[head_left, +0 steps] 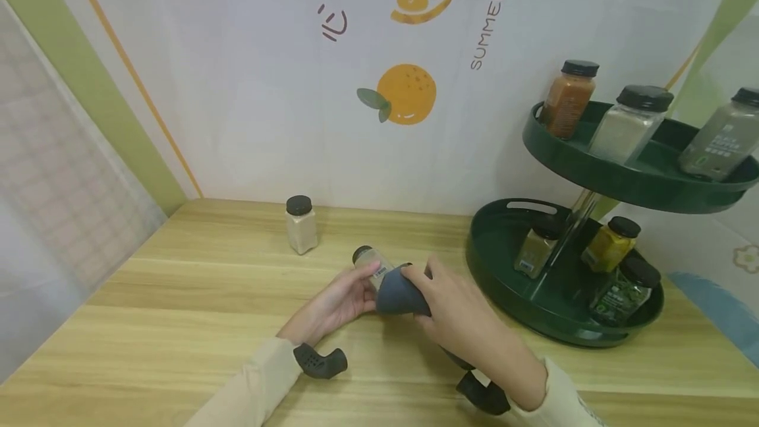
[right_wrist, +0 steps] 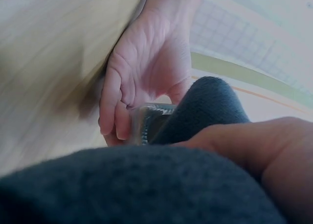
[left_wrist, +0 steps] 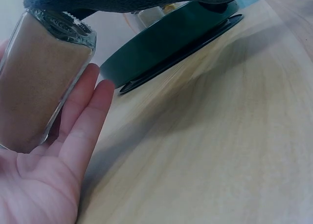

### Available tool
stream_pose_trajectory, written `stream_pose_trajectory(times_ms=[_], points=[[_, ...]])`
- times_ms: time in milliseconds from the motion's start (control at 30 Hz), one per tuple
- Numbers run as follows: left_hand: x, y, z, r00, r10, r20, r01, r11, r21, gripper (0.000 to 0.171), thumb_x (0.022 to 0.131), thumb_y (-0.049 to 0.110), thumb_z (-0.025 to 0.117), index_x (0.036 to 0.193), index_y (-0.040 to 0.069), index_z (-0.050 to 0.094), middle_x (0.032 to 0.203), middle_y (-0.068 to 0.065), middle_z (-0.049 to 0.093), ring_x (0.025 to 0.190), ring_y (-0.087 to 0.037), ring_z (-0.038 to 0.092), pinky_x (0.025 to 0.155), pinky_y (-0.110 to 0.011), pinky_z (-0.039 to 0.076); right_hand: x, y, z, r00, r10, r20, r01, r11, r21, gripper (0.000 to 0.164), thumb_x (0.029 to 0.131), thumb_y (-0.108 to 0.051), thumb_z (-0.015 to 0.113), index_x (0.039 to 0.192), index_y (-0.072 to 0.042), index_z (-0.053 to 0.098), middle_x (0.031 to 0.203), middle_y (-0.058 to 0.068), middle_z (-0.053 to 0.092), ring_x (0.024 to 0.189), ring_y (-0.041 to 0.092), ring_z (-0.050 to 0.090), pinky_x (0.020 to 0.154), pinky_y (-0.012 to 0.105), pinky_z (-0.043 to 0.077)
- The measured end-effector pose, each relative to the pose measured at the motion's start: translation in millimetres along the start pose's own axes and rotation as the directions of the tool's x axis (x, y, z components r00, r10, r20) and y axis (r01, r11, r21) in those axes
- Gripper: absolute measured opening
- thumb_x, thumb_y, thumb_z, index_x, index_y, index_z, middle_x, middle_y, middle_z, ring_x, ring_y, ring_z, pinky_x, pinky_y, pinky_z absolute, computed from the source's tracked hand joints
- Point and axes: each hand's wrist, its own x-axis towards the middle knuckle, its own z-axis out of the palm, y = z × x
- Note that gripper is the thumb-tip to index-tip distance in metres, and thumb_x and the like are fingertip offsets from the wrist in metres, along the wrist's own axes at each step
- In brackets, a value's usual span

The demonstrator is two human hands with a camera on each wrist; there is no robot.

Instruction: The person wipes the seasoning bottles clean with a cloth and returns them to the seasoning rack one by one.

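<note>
My left hand (head_left: pixel 340 298) grips a spice jar (head_left: pixel 378 267) with a black lid, tilted above the wooden table. Fine brown powder fills this jar (left_wrist: pixel 41 82) in the left wrist view, and its glass base faces the cloth. In my right hand (head_left: pixel 459 308) is a dark blue-grey cloth (head_left: pixel 398 294), held against the base end of the jar. Folds of the cloth (right_wrist: pixel 205 111) hide part of the base in the right wrist view, where the right thumb (right_wrist: pixel 244 141) lies along it.
Another black-lidded jar (head_left: pixel 302 229) of pale powder stands at the back of the table (head_left: pixel 196 282). To the right rises a two-tier green rack (head_left: pixel 622 180) with several spice jars on its trays. A printed curtain (head_left: pixel 255 97) hangs behind the table.
</note>
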Motion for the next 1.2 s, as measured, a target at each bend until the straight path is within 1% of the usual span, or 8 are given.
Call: stream_pose_trajectory(times_ms=[267, 400, 567, 633, 700, 867, 1033, 1200], points=[[-1.8, 0.7, -2.0, 1.0, 0.009, -0.026, -0.009, 1.0, -0.021, 0.046, 0.1, 0.031, 0.035, 0.135, 0.002, 0.024, 0.104, -0.005, 0.058, 0.09, -0.015, 0.061, 0.083, -0.027, 0.052, -1, 2, 5, 0.998, 0.011, 0.064, -0.007, 0.998, -0.063, 0.052, 0.065, -0.016, 0.082, 0.11, -0.014, 0.056, 0.083, 0.007, 0.05, 0.062, 0.018, 0.051, 0.053, 0.034, 0.045], [-2.1, 0.1, -2.8, 1.0, 0.013, -0.013, -0.013, 1.0, -0.027, 0.052, 0.1, 0.029, 0.036, 0.139, -0.001, 0.019, 0.108, -0.008, 0.057, 0.094, -0.017, 0.062, 0.085, -0.029, 0.052, -2, 4, 4, 0.993, 0.045, 0.111, -0.038, 0.997, -0.068, 0.049, 0.066, -0.016, 0.081, 0.107, -0.016, 0.055, 0.082, 0.005, 0.05, 0.061, 0.019, 0.051, 0.051, 0.034, 0.044], [-2.5, -0.5, -3.0, 1.0, 0.006, 0.006, -0.006, 1.0, -0.021, 0.056, 0.1, 0.03, 0.035, 0.143, 0.0, 0.014, 0.111, -0.009, 0.055, 0.096, -0.018, 0.062, 0.088, -0.03, 0.051, -5, 4, -5, 0.982, 0.088, 0.167, -0.066, 0.989, -0.131, 0.046, 0.067, -0.016, 0.077, 0.108, -0.018, 0.056, 0.083, 0.003, 0.052, 0.06, 0.019, 0.052, 0.05, 0.035, 0.045], [-2.4, -0.9, -2.6, 1.0, 0.0, 0.009, 0.0, 1.0, -0.012, 0.055, 0.1, 0.03, 0.034, 0.142, 0.001, 0.015, 0.11, -0.009, 0.055, 0.094, -0.017, 0.061, 0.087, -0.03, 0.051, -5, 4, -9, 0.983, 0.101, 0.152, -0.079, 0.986, -0.145, 0.048, 0.068, -0.018, 0.077, 0.111, -0.019, 0.056, 0.086, 0.003, 0.054, 0.063, 0.019, 0.054, 0.052, 0.035, 0.046], [-1.7, -1.3, -2.0, 1.0, 0.003, 0.002, -0.004, 1.0, 0.005, 0.052, 0.1, 0.03, 0.034, 0.14, 0.0, 0.019, 0.107, -0.007, 0.057, 0.092, -0.016, 0.061, 0.085, -0.028, 0.051, -5, 3, -10, 0.99, 0.103, 0.098, -0.09, 0.988, -0.126, 0.051, 0.068, -0.02, 0.078, 0.115, -0.021, 0.056, 0.09, 0.003, 0.055, 0.067, 0.019, 0.057, 0.055, 0.034, 0.049], [0.3, -2.6, 0.4, 0.999, 0.012, -0.03, -0.011, 1.0, 0.022, 0.033, 0.099, 0.027, 0.04, 0.122, 0.003, 0.041, 0.096, -0.002, 0.063, 0.086, -0.014, 0.062, 0.08, -0.027, 0.052, -2, -1, -7, 0.999, 0.043, -0.012, -0.043, 0.999, -0.014, 0.057, 0.069, -0.021, 0.079, 0.12, -0.019, 0.055, 0.093, 0.002, 0.054, 0.073, 0.016, 0.058, 0.06, 0.033, 0.051], [0.7, -3.0, 2.5, 0.999, 0.025, -0.025, -0.024, 0.998, 0.051, 0.019, 0.098, 0.024, 0.044, 0.108, 0.009, 0.05, 0.087, 0.001, 0.066, 0.08, -0.011, 0.062, 0.077, -0.027, 0.052, -1, -2, 1, 1.0, 0.023, -0.003, -0.023, 0.999, -0.022, 0.056, 0.068, -0.02, 0.082, 0.117, -0.017, 0.055, 0.087, 0.003, 0.051, 0.068, 0.015, 0.054, 0.057, 0.031, 0.047], [-0.8, -2.9, 3.4, 0.999, 0.027, -0.021, -0.026, 0.998, 0.064, 0.028, 0.097, 0.023, 0.047, 0.118, 0.005, 0.043, 0.096, -0.002, 0.064, 0.087, -0.012, 0.062, 0.079, -0.028, 0.053, -2, -3, 2, 1.0, 0.022, 0.018, -0.021, 0.998, -0.066, 0.055, 0.066, -0.021, 0.083, 0.112, -0.015, 0.054, 0.086, 0.005, 0.049, 0.064, 0.016, 0.051, 0.052, 0.031, 0.045]])
